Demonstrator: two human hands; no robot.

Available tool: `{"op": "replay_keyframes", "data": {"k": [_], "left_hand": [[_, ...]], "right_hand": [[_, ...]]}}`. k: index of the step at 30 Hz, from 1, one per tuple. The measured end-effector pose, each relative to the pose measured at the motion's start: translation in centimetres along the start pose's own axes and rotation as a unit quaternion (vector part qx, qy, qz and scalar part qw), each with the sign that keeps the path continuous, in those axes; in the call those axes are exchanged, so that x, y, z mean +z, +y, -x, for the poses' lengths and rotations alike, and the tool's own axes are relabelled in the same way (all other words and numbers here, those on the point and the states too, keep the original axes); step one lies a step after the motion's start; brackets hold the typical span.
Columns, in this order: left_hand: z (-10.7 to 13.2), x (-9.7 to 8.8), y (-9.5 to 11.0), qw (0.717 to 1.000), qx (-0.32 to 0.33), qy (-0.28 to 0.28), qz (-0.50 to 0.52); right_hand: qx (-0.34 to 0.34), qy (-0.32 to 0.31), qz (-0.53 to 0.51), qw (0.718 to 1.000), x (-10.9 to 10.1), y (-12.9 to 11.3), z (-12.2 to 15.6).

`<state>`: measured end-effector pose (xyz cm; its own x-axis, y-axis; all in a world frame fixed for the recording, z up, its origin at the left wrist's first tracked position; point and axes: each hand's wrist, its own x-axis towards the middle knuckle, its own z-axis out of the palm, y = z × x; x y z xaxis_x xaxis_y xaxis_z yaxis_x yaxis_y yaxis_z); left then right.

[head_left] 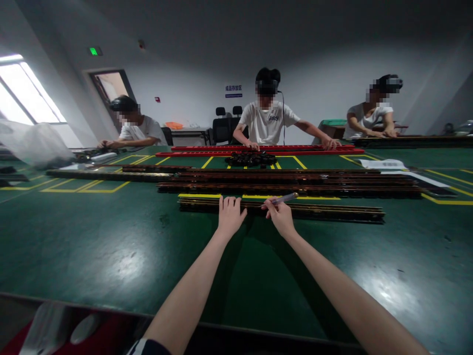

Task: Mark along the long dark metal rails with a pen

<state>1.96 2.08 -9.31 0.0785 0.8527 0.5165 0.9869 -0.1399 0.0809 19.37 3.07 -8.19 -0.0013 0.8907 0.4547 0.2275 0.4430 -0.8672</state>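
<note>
In the head view, a translucent plastic bag (40, 148) bulges at the far left of the green worktop (111, 236), its contents too blurred to make out. Near the front edge of the worktop, the nearest bundle of strips (332, 212) lies crosswise before the wearer: long, thin, dark pieces side by side, nearly black along the front, with brassy, glinting upper edges, the right end sitting a little nearer the wearer than the left. The left hand (231, 217) is laid palm down over this bundle, fingers loosely spread across the strips and thumb held apart; whether it grips any of them cannot be told. The right hand (280, 214) is closed in a writing grip on a pen (287, 198), whose pale, see-through barrel slants up to the right, while its tip points down at the strips, with contact unclear. Just beyond lies a larger stack of strips (295, 183), reddish brown and black with scattered shiny spots. Farther back, a heap of small black parts (251, 159) lies in front of long red rails (207, 149), on which a co-worker (269, 123) rests both hands. White papers (382, 164) lie to the right, beyond the larger stack.
</note>
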Motion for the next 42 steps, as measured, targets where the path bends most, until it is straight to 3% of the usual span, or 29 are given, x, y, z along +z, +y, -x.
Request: {"op": "replay_keyframes", "data": {"k": [9, 21, 42], "left_hand": [[0.0, -0.1, 0.2, 1.0, -0.003, 0.003, -0.001], [-0.1, -0.1, 0.1, 1.0, -0.012, -0.015, 0.009], [0.0, -0.2, 0.1, 0.999, 0.044, -0.028, 0.0]], "right_hand": [[0.005, -0.021, -0.022, 1.0, -0.4, 1.0, -0.3], [0.005, -0.023, 0.0, 1.0, 0.1, 0.2, -0.2], [0.013, -0.001, -0.032, 0.999, -0.5, 1.3, -0.3]]}}
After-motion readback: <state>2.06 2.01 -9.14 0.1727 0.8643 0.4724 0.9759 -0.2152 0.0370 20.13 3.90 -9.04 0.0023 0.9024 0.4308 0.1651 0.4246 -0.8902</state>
